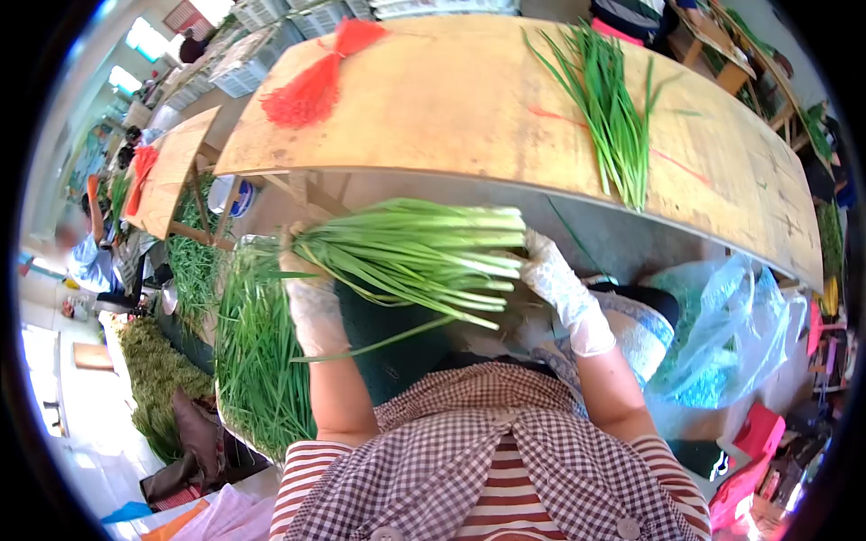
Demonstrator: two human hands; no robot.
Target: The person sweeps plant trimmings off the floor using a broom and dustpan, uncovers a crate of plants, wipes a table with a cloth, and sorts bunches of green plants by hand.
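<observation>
Both of my hands wear thin whitish gloves. My left hand [303, 269] is closed round the leafy end of a bunch of garlic chives [410, 248], held level above my lap. Its pale stem ends point right and are slightly blurred. One long leaf droops below the bunch. My right hand [550, 275] is at the stem ends with its fingers bent together; whether it pinches a stalk is hidden. On the wooden table [433, 99] in front lies another bunch of chives [618, 117], with a thin red tie [555, 114] beneath it.
A bundle of red ties [311, 90] lies on the table's left part. Loose chives [257, 352] are heaped beside my left arm. At right are a clear plastic bag [735, 325] and a pink chair [753, 451]. Another person [90, 257] sits at far left.
</observation>
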